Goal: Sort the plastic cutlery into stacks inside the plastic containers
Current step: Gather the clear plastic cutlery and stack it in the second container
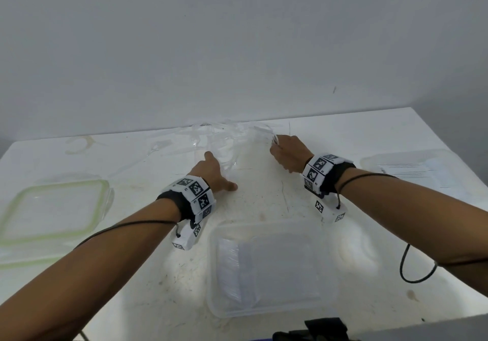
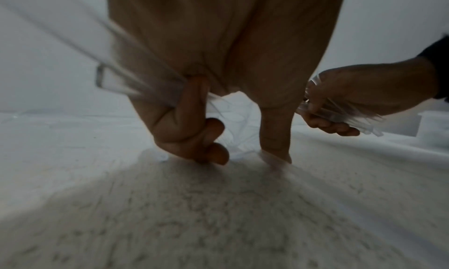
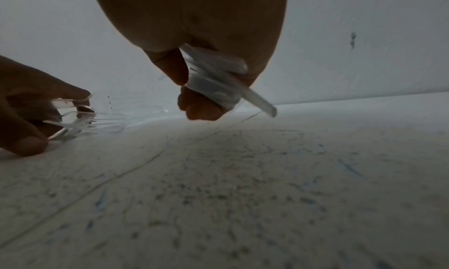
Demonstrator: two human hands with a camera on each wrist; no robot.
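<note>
Both hands are out over the white table [image 1: 264, 203], reaching into the pile [image 1: 211, 140] of clear plastic cutlery heaped at the far edge against the wall.

The left hand [image 1: 211, 171] is down at the near side of the pile. In the left wrist view its fingers [image 2: 184, 108] are curled round a bunch of clear handles [image 2: 116, 75] that stick out to the side, and its thumb [image 2: 275, 138] presses onto the table with clear plastic under its tip. From the right wrist view, fork tines [image 3: 102, 121] fan out of that grip, low over the table.

The right hand [image 1: 289, 153] is at the right side of the pile, lifted off the table. Its fingers [image 3: 196, 108] are wrapped round a bundle [image 3: 213, 81] of clear pieces, with one flat handle [image 3: 261, 104] poking out past the fist. Fork, knife or spoon? Can't tell, the ends are hidden in the fist.

Now the containers. A clear one [image 1: 272, 306] sits nearest the camera, in the middle, with a stack [image 1: 232, 269] of clear cutlery lying along its left side. A green-rimmed one [image 1: 100, 198] sits at the left, well apart from the hands. A third clear one [image 1: 369, 160] sits at the right, with ridged clear pieces [image 1: 404, 171] in it.
</note>
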